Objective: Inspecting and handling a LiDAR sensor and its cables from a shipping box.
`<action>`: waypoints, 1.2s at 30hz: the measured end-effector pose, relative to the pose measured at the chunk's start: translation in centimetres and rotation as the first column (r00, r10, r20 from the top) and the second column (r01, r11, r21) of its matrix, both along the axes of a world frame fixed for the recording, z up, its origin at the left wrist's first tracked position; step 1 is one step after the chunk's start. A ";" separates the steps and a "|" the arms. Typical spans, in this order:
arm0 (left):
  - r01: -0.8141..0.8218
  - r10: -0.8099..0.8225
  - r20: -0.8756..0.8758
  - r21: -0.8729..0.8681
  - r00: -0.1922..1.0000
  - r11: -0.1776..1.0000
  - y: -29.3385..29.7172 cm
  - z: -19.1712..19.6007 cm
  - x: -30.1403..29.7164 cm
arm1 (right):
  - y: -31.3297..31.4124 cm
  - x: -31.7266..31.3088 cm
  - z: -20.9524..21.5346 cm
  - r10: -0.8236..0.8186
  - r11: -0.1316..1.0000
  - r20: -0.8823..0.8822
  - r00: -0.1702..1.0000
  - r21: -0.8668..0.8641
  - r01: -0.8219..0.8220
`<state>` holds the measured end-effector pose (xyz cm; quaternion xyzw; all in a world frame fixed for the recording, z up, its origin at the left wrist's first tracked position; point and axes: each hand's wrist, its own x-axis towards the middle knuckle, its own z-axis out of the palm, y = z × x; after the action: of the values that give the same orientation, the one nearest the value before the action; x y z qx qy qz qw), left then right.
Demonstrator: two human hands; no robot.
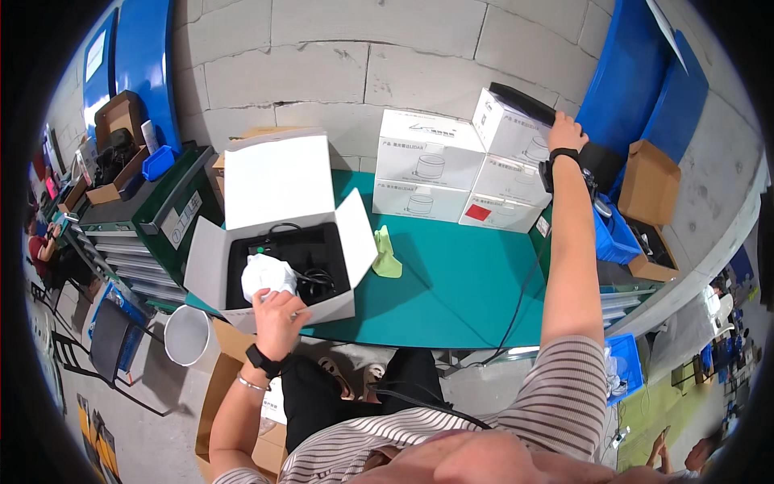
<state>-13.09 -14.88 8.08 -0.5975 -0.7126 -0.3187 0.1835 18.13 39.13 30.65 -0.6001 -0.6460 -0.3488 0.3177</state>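
An open white cardboard box stands on the green table, its lid up and flaps spread. Inside is a black foam insert with a coiled black cable. A rounded white-wrapped bundle lies at the insert's left, with a small green spot on top. My left hand is at the bundle's near edge, its fingers curled closed against the wrapping. My right arm stretches far to the right. My right hand grips the end of a flat black foam piece atop the stacked white boxes.
A green cloth lies right of the open box on the green tabletop. Blue bins and a brown carton stand at right. A white bucket and drawer cabinet are at left. A black cable hangs off the table's front.
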 end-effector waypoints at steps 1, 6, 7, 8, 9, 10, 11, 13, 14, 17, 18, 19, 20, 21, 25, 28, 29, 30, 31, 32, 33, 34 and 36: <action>0.003 -0.003 0.021 0.003 1.000 1.000 0.2 -0.1 0.5 | 0.1 0.2 0.4 0.007 1.000 0.005 1.000 0.001 -0.007; -0.015 0.015 -0.005 0.034 1.000 0.999 0.7 0.3 1.1 | -5.5 0.2 5.6 0.282 0.946 -0.095 0.955 0.194 -0.260; -0.008 0.009 -0.022 0.058 1.000 0.998 1.1 0.7 1.2 | -7.3 0.1 6.2 0.417 0.889 -0.070 0.906 0.239 -0.391; -0.026 0.026 -0.004 0.046 1.000 0.999 1.0 1.0 1.3 | -8.7 -1.5 5.8 0.568 0.792 0.003 0.823 0.269 -0.547; -0.030 0.030 0.010 0.047 1.000 0.998 1.1 1.0 1.3 | -10.5 -3.0 5.3 0.688 0.674 0.080 0.721 0.299 -0.676; -0.044 0.043 0.011 0.059 0.999 0.997 1.2 0.4 1.3 | -13.3 -5.1 4.2 0.812 0.545 0.081 0.578 0.253 -0.800; -0.069 0.068 0.017 0.074 0.998 0.995 0.8 0.4 1.4 | -16.8 -7.8 2.6 0.882 0.456 0.043 0.469 0.176 -0.873; -0.102 0.102 0.002 0.059 0.995 0.993 0.2 -0.1 1.4 | -24.9 -11.6 -0.5 0.958 0.286 -0.034 0.286 0.021 -0.958; -0.106 0.106 0.003 0.055 0.994 0.993 0.1 0.0 1.3 | -27.6 -12.7 -1.6 0.976 0.199 -0.076 0.203 -0.055 -0.979; 0.040 -0.042 0.070 0.033 0.997 0.999 -0.4 2.0 0.6 | -32.0 -15.5 -4.5 0.996 0.090 0.030 0.087 -0.150 -0.984; 0.115 -0.091 0.289 -0.068 0.953 0.991 -0.3 3.4 0.1 | -32.5 -16.1 -5.1 0.996 0.091 -0.009 0.094 -0.175 -0.980; 0.199 -0.100 0.500 -0.149 0.860 0.969 -0.2 4.3 -0.6 | -32.8 -16.8 -5.8 0.995 0.081 -0.047 0.092 -0.203 -0.976; 0.238 -0.132 0.485 -0.164 0.864 0.957 0.2 4.8 -1.9 | -33.0 -17.3 -6.4 0.995 0.072 -0.048 0.083 -0.203 -0.977; 0.238 -0.185 0.377 -0.098 0.907 0.966 1.0 4.7 -3.4 | -33.0 -17.7 -6.9 0.989 0.060 -0.116 0.088 -0.225 -0.973; 0.072 -0.043 0.199 -0.141 0.979 0.987 5.4 3.5 -9.5 | -33.4 -18.8 -8.4 0.964 0.029 -0.245 0.102 -0.286 -0.958; -0.030 0.078 0.138 -0.322 0.987 0.946 8.7 2.4 -13.5 | -34.2 -19.0 -8.8 0.969 0.028 -0.228 0.097 -0.289 -0.957; -0.004 -0.001 -0.010 -0.461 1.000 0.887 9.7 2.3 -14.5 | -34.3 -18.9 -8.9 0.970 0.024 -0.224 0.093 -0.292 -0.956; -0.005 -0.100 -0.144 -0.593 0.985 0.805 10.4 1.9 -15.4 | -34.4 -18.9 -9.0 0.972 0.005 -0.223 0.070 -0.277 -0.961; 0.001 -0.104 -0.138 -0.593 0.985 0.805 11.0 2.1 -15.1 | -34.3 -18.7 -9.1 0.973 -0.003 -0.223 0.059 -0.264 -0.964; 0.055 -0.098 -0.041 -0.589 0.994 0.806 11.5 2.2 -14.9 | -34.2 -18.5 -9.3 0.973 -0.001 -0.223 0.062 -0.270 -0.963; 0.106 -0.089 0.057 -0.581 0.994 0.807 12.0 2.3 -14.7 | -34.1 -18.4 -9.4 0.967 0.005 -0.241 0.078 -0.291 -0.957; 0.118 -0.091 0.074 -0.617 0.993 0.778 12.3 2.6 -14.5 | -34.0 -18.3 -9.5 0.961 0.010 -0.258 0.096 -0.313 -0.950; 0.115 -0.133 0.019 -0.637 0.991 0.762 12.8 2.0 -14.1 | -33.7 -18.3 -10.4 0.959 -0.006 -0.270 0.084 -0.317 -0.948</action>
<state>-27.19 -2.05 10.05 -0.6743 -0.7347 -0.0619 -0.0413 -0.14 5.42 20.28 -0.0491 -0.9395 0.0990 0.3242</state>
